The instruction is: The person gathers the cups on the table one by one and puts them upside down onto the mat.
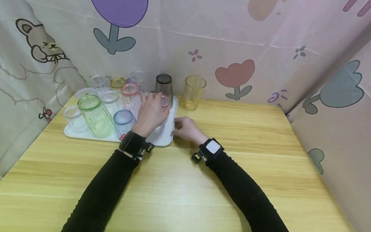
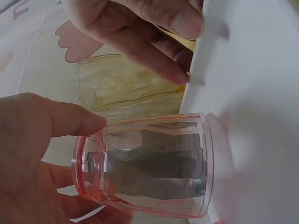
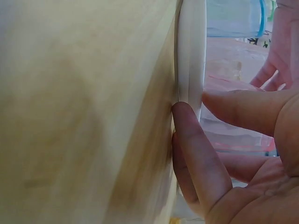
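Observation:
My left hand [image 1: 152,111] holds a small pink-tinted glass [image 2: 154,163] near the right end of a white tray [image 1: 162,138]. In the left wrist view its thumb and fingers curl round the glass's base, and the mouth end faces the tray right at its surface. At the tray's right edge, my right hand [image 1: 187,129] pinches the rim [image 3: 191,51], thumb on the upper side and fingertips on the outer underside. Just behind the pink glass stands an upside-down dark grey glass [image 1: 164,84].
Several glasses crowd the tray's left and middle, among them a green one [image 1: 97,117], a blue one [image 1: 124,122] and another pink one [image 1: 131,96]. Off the tray, a yellow glass [image 1: 195,91] stands upright on the wooden table [image 1: 185,190]. Patterned curtains [image 1: 179,38] hang behind it.

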